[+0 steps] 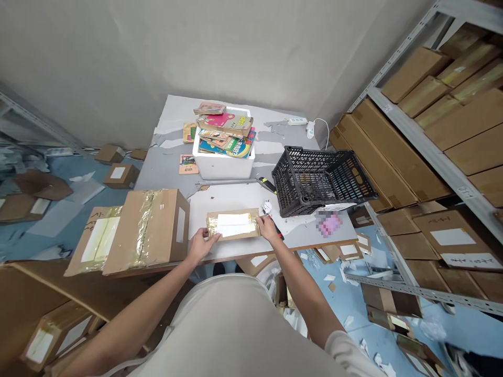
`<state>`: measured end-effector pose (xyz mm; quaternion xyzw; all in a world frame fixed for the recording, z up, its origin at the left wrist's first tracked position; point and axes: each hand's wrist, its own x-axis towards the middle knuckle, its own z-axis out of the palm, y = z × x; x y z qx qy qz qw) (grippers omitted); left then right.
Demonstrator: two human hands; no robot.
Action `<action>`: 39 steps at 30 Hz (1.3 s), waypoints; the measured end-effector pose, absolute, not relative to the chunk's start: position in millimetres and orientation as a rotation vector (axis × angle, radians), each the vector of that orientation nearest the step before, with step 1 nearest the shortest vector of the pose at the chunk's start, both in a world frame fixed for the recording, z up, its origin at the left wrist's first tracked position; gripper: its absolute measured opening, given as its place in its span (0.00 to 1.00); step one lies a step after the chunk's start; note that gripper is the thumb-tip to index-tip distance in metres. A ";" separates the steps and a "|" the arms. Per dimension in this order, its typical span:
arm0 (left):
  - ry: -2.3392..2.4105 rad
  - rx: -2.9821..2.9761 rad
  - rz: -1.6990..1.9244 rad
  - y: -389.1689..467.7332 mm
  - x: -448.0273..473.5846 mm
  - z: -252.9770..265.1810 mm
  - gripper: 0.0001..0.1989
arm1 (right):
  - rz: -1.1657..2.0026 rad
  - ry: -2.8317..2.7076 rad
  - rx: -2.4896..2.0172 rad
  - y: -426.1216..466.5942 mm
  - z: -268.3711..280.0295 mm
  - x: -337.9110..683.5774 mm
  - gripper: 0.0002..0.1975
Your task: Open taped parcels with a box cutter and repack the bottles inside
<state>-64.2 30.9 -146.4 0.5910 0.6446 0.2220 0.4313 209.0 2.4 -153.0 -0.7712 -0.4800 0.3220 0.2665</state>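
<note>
Worn tabletop (167, 166); half-closed hands (200, 245) (267, 228) pinching flat parcel (232, 224) at ends.

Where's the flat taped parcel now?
In the head view, the flat parcel is by the near edge of the table, left of centre, between the left hand and right hand. The large box is to its left, the black crate to its right.
</note>
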 end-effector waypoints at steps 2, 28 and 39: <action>1.630 1.442 0.543 34.7 -60.2 -146.3 0.28 | 0.872 -1.292 -2.129 7.1 -153.9 207.5 0.18; 1.168 2.632 0.516 30.9 -42.8 -163.2 0.19 | 0.600 -1.637 -2.008 -11.5 -105.7 260.9 0.30; 1.161 2.649 0.680 27.9 -41.6 -181.8 0.16 | 0.742 -2.976 -1.504 69.6 -50.4 172.0 0.26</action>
